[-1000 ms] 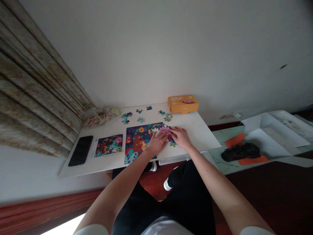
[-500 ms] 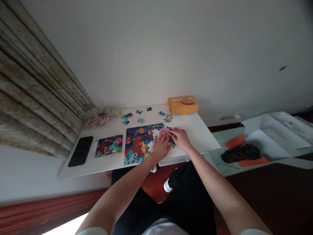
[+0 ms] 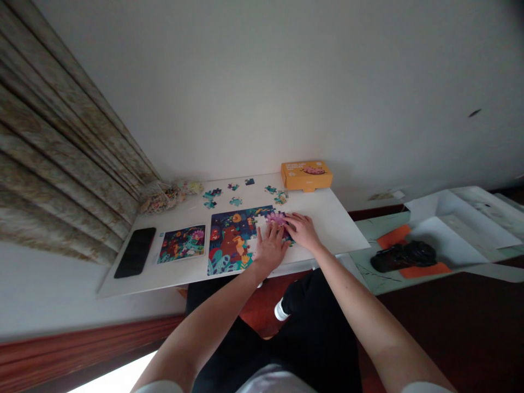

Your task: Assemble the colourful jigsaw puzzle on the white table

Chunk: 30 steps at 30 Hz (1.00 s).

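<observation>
- My left hand lies open on the puzzle, gripping nothing.
- My right hand rests open on its purple pieces, far right.
- Puzzle mostly whole; gaps remain, loose pieces lie farther off.

Left hand slid lower — apparently.

Beside our left hand we see matt cardboard jigsaw pieces on a smooth white tabletop.
</observation>
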Tool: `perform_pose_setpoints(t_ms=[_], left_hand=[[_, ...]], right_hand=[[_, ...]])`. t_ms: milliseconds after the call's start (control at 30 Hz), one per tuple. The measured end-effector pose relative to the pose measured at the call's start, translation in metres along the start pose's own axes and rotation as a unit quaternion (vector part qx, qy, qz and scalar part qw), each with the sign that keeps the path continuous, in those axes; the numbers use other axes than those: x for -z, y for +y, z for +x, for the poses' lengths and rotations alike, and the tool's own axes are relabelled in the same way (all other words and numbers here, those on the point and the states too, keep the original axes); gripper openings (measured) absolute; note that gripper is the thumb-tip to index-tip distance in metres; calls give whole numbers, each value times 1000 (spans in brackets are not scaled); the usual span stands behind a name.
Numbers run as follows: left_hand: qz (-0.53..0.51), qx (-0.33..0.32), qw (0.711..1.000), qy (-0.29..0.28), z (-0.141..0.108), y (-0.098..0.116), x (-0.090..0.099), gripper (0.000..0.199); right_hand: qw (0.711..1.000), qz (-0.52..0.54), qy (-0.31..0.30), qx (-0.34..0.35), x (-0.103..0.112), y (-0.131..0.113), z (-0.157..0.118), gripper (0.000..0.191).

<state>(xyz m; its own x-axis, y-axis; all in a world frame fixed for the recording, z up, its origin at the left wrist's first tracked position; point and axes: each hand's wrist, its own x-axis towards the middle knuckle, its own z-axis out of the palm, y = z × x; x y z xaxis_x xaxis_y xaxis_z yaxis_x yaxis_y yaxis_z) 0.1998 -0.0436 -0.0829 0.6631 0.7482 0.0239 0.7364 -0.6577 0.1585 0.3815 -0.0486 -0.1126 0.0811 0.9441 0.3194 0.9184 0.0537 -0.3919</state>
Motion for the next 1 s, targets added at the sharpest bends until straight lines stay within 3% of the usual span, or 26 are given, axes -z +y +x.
perform_pose_setpoints(t_ms=[233, 433, 767, 1000], left_hand=[[37, 35, 998, 39, -11, 10, -4, 60], [41, 18, 999, 20, -14, 13, -7, 67], [2, 35, 999, -3, -1, 10, -2, 59], [-10, 33, 999, 13, 3, 7, -4, 60]], right_hand=[[1000, -4, -4, 1, 1, 0, 1, 29], [1000, -3, -9, -4, 1, 0, 1, 30], [1000, -1, -6, -6, 0, 0, 1, 31], [1000, -1, -6, -1, 1, 0, 0, 32]])
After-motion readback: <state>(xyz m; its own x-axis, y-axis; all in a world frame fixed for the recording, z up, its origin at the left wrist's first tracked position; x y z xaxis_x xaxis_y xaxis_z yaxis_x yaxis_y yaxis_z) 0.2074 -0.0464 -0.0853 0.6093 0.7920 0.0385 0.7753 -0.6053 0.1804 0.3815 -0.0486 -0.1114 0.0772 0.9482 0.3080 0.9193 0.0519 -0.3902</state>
